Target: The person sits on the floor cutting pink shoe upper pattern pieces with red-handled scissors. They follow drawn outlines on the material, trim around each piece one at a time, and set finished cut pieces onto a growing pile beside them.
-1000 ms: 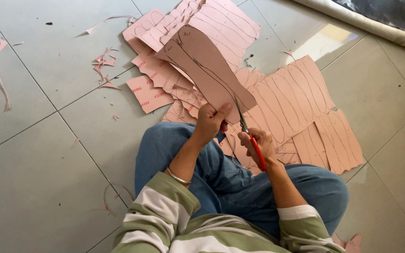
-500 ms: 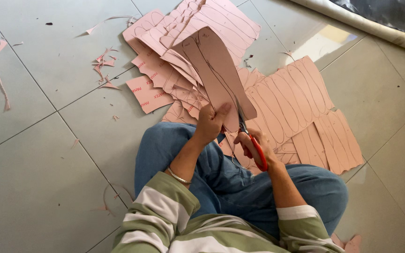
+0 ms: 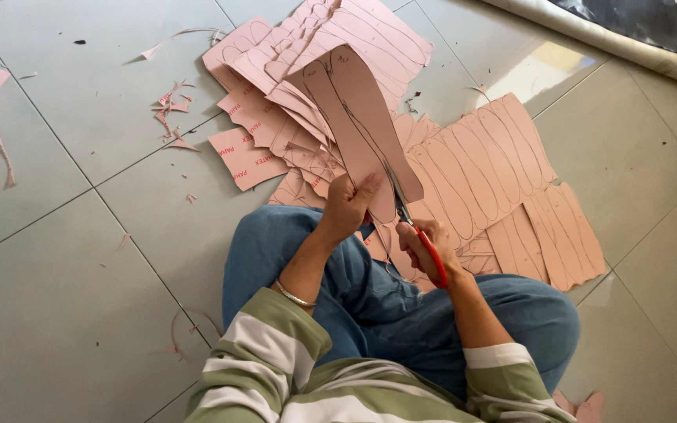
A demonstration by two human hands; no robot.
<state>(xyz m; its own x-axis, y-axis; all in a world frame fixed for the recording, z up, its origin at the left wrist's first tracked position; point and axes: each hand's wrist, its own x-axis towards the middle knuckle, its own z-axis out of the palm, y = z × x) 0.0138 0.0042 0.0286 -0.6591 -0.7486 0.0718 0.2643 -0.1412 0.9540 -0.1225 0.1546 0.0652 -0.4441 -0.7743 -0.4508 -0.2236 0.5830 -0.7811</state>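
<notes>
My left hand (image 3: 348, 207) grips the near end of a pink sheet piece (image 3: 358, 117) marked with a drawn sole outline and holds it up above my lap. My right hand (image 3: 426, 247) is closed on red-handled scissors (image 3: 421, 235), whose blades bite into the piece's lower right edge just beside my left thumb. A thin cut strip hangs down from the piece near the blades. I sit on the floor in blue jeans and a green-and-white striped top.
Pink sheets (image 3: 503, 172) with drawn sole outlines lie spread on the grey floor tiles ahead, with a stack (image 3: 307, 70) further away. Thin pink offcuts (image 3: 170, 117) are scattered at the left. A pale rolled edge (image 3: 605, 39) runs along the top right.
The held piece has turned so its far end points more upright, and the scissors have worked further along its edge. My hands stay over my lap.
</notes>
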